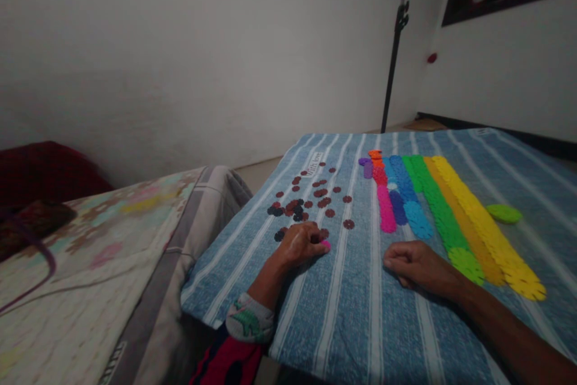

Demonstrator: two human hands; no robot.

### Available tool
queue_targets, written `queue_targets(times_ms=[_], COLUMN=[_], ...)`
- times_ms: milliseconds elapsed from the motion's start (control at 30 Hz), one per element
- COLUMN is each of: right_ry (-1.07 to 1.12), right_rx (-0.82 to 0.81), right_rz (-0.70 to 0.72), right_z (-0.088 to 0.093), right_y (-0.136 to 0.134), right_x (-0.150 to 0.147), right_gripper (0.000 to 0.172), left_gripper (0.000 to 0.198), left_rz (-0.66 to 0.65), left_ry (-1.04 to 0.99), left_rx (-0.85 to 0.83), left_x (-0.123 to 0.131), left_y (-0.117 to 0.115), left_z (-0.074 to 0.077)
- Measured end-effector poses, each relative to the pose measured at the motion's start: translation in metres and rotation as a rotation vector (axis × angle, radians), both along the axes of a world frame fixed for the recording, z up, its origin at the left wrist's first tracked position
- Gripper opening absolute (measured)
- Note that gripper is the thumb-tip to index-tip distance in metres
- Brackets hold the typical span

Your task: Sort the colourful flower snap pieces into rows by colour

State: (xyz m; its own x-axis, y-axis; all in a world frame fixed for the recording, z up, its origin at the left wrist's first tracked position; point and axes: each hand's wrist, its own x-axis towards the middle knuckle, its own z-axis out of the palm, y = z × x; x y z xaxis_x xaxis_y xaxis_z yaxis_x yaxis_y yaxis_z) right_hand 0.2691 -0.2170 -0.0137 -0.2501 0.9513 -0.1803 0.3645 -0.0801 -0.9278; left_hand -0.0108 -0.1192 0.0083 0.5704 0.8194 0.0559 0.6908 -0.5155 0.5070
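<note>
While the left hand (301,245) is bunching its fingers on the blue striped cloth (351,313), it is pinching a small pink disc (326,245) at its fingertips. The scattered dark red discs (315,193) are lying just beyond that hand, fanning away from the person. The pink row (386,209) is sitting ahead and to the right of the left hand, in the gap between both hands. Its long axis is running straight away from the person, with the blue row (408,193), green row (439,208) and yellow row (487,229) lying alongside it. The right hand (415,265) is resting knuckles-up with its fingers curled under, showing nothing in its grip. It is sitting nearer to the pink row's near end than the left hand, and just beside the green row's tip.
</note>
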Motion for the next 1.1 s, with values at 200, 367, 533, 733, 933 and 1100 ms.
queue_targets(times_ms=[200,367,533,733,933,1100], right_ry=[-0.005,0.012,0.041,0.075,0.133,0.141], right_rx=[-0.005,0.016,0.016,0.015,0.018,-0.005], right_rz=[0.007,0.010,-0.002,-0.004,0.001,0.005], right_z=[0.002,0.002,-0.001,0.001,-0.001,0.003], right_y=[0.001,0.001,0.003,0.005,0.008,0.007], right_x=[-0.001,-0.002,-0.003,-0.002,-0.001,-0.002], right_gripper=[0.022,0.022,0.020,0.017,0.017,0.019], left_gripper=[0.022,0.023,0.019,0.020,0.017,0.011], left_rz=[0.004,0.033,0.085,0.021,-0.087,-0.105], left_ry=[0.028,0.051,-0.080,-0.191,-0.250,-0.270], left_rx=[-0.014,-0.026,-0.146,-0.241,-0.220,-0.148], left_x=[0.002,0.007,0.010,0.033,0.093,0.135], left_y=[-0.001,-0.003,-0.002,0.009,0.025,0.031], left_z=[0.002,0.009,0.012,0.018,0.017,0.007])
